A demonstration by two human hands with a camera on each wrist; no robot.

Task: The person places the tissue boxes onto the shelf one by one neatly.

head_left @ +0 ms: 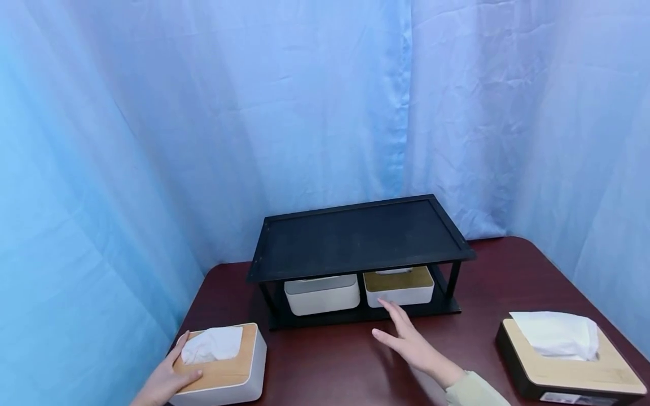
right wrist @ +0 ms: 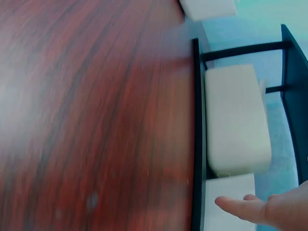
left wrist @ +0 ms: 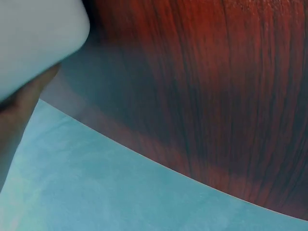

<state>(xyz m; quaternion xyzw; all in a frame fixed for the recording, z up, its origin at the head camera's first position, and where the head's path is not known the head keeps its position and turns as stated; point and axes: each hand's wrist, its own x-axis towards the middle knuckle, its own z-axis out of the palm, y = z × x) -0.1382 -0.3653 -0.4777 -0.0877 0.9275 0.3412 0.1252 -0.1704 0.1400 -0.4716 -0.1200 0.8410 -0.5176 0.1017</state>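
My left hand grips the left side of a white tissue box with a light wooden lid, at the table's front left. Its thumb lies on the lid, beside the white tissue poking out. My right hand has its fingers spread in front of a low black shelf and holds nothing. Under the shelf's top stand a white tissue box with a grey lid and another with a brownish-yellow lid. In the right wrist view, the fingers appear before the nearer white box.
A black tissue box with a wooden lid, its tissue pulled up, sits at the front right of the dark red table. Pale blue curtains hang behind and along both sides of the table.
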